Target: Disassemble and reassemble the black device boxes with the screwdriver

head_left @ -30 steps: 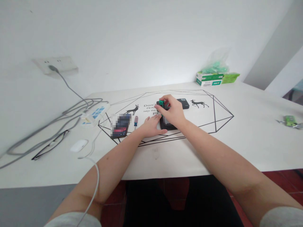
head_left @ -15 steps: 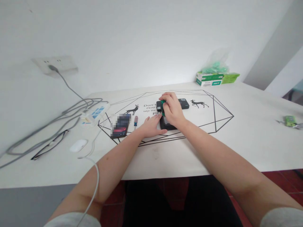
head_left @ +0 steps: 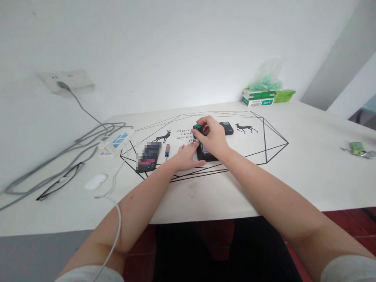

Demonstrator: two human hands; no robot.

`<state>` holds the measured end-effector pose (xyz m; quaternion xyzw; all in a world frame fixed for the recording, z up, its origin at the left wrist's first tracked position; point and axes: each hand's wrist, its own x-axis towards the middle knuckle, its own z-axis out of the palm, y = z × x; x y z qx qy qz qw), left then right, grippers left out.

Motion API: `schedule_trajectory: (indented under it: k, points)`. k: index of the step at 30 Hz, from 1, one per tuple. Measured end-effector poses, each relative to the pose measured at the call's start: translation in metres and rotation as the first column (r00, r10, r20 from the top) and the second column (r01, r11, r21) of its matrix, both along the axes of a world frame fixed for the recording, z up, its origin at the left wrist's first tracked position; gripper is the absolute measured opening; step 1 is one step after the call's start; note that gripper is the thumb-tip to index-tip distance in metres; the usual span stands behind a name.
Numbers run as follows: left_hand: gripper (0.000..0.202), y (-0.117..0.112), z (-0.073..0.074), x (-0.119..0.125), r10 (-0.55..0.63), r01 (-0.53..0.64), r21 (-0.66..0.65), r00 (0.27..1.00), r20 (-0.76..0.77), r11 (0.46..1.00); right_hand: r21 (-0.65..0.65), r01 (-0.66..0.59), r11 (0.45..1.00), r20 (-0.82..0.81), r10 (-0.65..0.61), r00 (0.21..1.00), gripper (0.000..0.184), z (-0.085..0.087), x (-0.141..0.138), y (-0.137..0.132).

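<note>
We pinched the green-handled screwdriver point(head_left: 199, 126) in our right hand point(head_left: 215, 138), our left hand point(head_left: 186, 157) spread wide against the black device point(head_left: 206, 156), presumably steadying it.

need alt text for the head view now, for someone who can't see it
A person's right hand holds a green tool at a black device on a white tabletop, while the left hand touches the device's edge. A phone and screwdriver lie to the left.
</note>
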<state>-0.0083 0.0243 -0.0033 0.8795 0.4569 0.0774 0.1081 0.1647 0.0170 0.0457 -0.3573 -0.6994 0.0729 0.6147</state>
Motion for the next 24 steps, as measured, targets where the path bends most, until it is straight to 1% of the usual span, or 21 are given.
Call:
schedule_trajectory:
  k: [2,5,7,9,14,16,19,21,24]
  points:
    - [0.094,-0.0001,0.0004,0.0002,-0.009,0.009,-0.034,1.000,0.012,0.999,0.001,-0.005,1.000,0.000,0.005,1.000,0.017,-0.0014,-0.0003,-0.0003]
    - [0.093,-0.0009,0.0018,0.0009,-0.008,0.009,-0.054,1.000,0.018,0.998,0.011,-0.035,0.999,-0.002,0.035,0.999,0.027,-0.0032,0.0002,-0.0005]
    - [0.094,-0.0013,0.0022,0.0013,-0.001,0.002,-0.062,1.000,0.010,0.998,-0.003,-0.054,0.999,0.001,0.054,0.999,0.029,-0.0041,0.0011,0.0005]
    - [0.096,-0.0015,0.0019,0.0015,0.004,-0.004,-0.072,1.000,-0.007,0.997,0.010,-0.060,0.998,0.010,0.060,0.998,0.029,-0.0044,0.0024,0.0024]
    - [0.105,-0.0018,0.0006,0.0006,-0.007,0.000,-0.093,0.998,-0.066,0.996,0.124,-0.002,0.992,0.029,-0.001,1.000,0.032,-0.0039,0.0050,0.0057]
    - [0.107,-0.0019,0.0005,0.0002,-0.009,0.002,-0.099,0.997,-0.074,0.995,0.131,0.028,0.991,0.030,-0.032,0.999,0.033,-0.0036,0.0053,0.0050]
    - [0.109,-0.0018,0.0000,0.0000,-0.006,-0.003,-0.103,0.996,-0.088,0.995,0.133,0.038,0.990,0.029,-0.042,0.999,0.035,-0.0025,0.0050,0.0021]
    - [0.110,-0.0014,-0.0009,-0.0003,-0.004,-0.006,-0.097,0.995,-0.095,0.995,0.135,0.024,0.991,0.021,-0.027,0.999,0.033,-0.0011,0.0046,-0.0001]
    - [0.109,-0.0011,-0.0014,-0.0007,-0.006,-0.002,-0.087,0.996,-0.094,0.996,0.104,-0.006,0.995,0.008,0.006,1.000,0.019,0.0007,0.0033,-0.0020]
